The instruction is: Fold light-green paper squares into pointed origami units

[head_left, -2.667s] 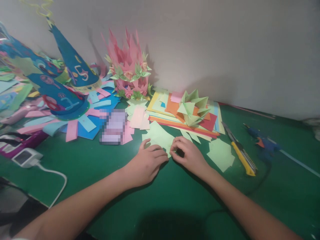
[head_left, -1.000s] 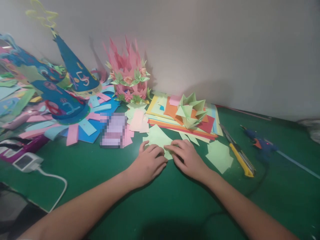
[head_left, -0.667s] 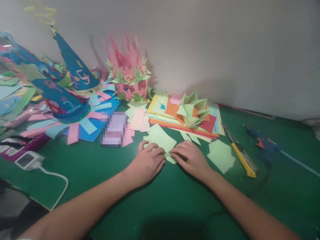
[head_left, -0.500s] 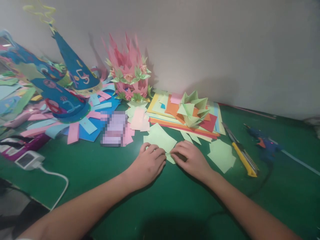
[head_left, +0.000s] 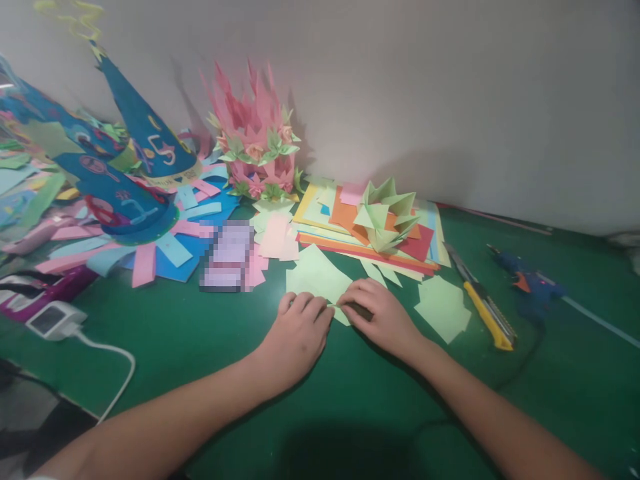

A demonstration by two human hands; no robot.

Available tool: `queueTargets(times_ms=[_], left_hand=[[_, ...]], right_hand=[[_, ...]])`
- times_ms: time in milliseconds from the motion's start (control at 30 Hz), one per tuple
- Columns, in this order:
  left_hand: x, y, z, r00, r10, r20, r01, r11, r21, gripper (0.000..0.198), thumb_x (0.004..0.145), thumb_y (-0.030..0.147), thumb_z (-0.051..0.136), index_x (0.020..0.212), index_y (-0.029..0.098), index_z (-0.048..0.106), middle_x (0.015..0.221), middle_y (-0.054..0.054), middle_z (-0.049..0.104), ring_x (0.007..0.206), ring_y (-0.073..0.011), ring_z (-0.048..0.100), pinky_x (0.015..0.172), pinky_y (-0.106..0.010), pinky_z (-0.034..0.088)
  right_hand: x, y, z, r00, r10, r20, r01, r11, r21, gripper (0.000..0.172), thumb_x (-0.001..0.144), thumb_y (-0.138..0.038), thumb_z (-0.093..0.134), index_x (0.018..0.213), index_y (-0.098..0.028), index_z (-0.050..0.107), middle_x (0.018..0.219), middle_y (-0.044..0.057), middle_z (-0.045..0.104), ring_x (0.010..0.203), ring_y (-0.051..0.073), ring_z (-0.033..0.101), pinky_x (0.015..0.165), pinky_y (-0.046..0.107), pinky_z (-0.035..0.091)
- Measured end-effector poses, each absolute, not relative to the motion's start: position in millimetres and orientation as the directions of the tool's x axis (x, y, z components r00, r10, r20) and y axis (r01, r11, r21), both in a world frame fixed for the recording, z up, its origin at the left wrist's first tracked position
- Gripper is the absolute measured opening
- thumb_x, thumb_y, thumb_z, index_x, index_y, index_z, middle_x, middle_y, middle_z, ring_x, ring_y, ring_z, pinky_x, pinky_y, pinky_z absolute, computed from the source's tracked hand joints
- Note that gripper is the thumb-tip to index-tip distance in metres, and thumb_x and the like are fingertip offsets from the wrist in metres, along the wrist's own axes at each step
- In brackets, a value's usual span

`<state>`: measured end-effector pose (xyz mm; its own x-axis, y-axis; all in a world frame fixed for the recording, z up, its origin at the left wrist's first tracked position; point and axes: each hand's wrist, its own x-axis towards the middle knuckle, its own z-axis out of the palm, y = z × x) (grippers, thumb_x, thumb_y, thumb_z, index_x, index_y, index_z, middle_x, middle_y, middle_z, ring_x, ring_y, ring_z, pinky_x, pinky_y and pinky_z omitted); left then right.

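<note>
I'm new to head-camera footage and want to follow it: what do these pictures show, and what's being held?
There is no robot here. Every picture comes from one camera worn on a person's head, looking forward and down. You see their bare left hand and right hand over a green table. The right fingertips pinch a small piece of pale green paper; the left fingertips meet its other end, though their grip is partly hidden. Beyond stand blue cones, a pink paper crown and a folded green ring on a paper stack. To the right lies a yellow-handled cutter.
</note>
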<state>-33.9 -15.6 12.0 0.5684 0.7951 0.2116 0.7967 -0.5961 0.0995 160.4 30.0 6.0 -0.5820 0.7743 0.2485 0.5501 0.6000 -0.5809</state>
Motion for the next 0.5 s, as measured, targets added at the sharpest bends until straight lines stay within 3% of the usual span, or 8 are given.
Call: queueTargets(times_ms=[500], left_hand=[[-29.7, -21.0, 12.3, 0.539, 0.807, 0.241, 0.829, -0.559, 0.017, 0.014, 0.091, 0.018, 0.045, 0.101, 0.018, 0.055, 0.096, -0.004, 0.061, 0.089, -0.0200, 0.051, 0.083, -0.040, 0.028]], right_hand=[[163.1, 32.5, 3.2, -0.633, 0.722, 0.281, 0.493, 0.655, -0.572, 0.019, 0.092, -0.018, 0.046, 0.096, -0.021, 0.064, 0.084, 0.006, 0.061, 0.080, 0.019, 0.053, 0.070, 0.034, 0.044]])
